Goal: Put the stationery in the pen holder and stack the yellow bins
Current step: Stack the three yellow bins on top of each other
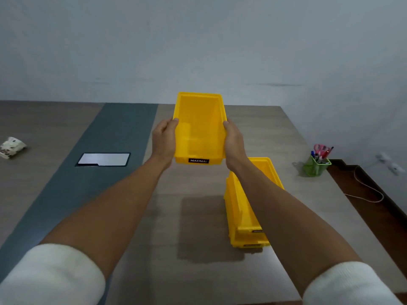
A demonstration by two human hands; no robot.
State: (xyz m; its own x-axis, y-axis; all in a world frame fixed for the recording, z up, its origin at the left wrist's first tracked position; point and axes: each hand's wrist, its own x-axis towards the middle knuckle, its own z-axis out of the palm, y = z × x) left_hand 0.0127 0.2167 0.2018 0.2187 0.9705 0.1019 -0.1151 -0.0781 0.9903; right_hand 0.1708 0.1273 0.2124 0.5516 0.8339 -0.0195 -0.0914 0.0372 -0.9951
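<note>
An empty yellow bin [199, 128] with a black label on its front hangs in the air above the table. My left hand [164, 140] grips its left wall and my right hand [234, 143] grips its right wall. Lower right on the table sits a stack of two yellow bins [240, 213], partly hidden behind my right forearm. A green mesh pen holder [316, 165] stands at the right side of the table, filled with pens and pink-handled scissors.
The wooden table [198, 271] has a dark grey strip with a metal cable hatch [103, 159]. A crumpled paper cup [12, 147] lies at far left. The table's right edge drops to a floor with a white cable [365, 190].
</note>
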